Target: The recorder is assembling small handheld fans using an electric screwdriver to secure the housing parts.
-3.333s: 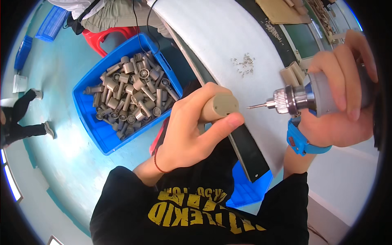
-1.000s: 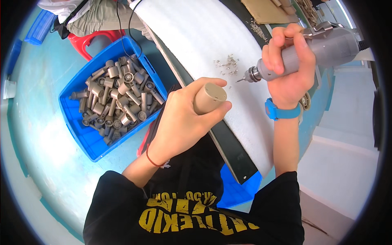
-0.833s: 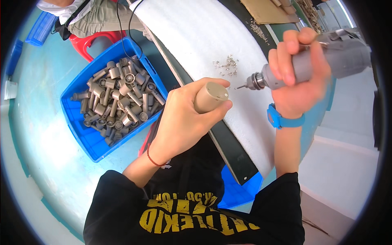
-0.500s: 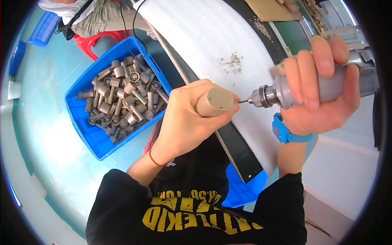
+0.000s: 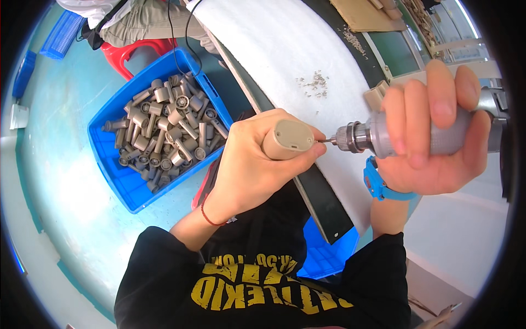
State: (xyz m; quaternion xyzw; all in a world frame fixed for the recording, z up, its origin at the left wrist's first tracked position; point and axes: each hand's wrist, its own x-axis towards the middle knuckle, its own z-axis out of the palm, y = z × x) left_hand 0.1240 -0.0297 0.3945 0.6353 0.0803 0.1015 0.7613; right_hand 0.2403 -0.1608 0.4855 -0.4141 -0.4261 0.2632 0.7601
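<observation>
My left hand (image 5: pixel 246 159) is closed round a beige plastic housing (image 5: pixel 290 138), its flat oval end with small holes turned up. In my right hand (image 5: pixel 433 131) is a grey electric screwdriver (image 5: pixel 378 134), held sideways with the fingers wrapped over its body. The thin bit (image 5: pixel 325 141) points left and reaches the housing's right side, beside my left thumb and fingertips. Whether the bit touches a screw there is hidden by my fingers. A loose pile of small screws (image 5: pixel 316 85) lies beyond my hands on a white padded sheet (image 5: pixel 263 49) covering the bench.
To the left, a blue crate (image 5: pixel 118 183) on the floor holds many beige plastic parts (image 5: pixel 164 126). Another person's leg (image 5: pixel 148 24) and a red stool (image 5: pixel 116 55) are behind it. A beige part (image 5: pixel 375 96) stands on the bench near the screwdriver; more screws (image 5: pixel 354 39) lie farther back.
The screwdriver and my right hand have shifted slightly down and right. My left hand keeps its hold on the housing, which is tilted a little differently.
</observation>
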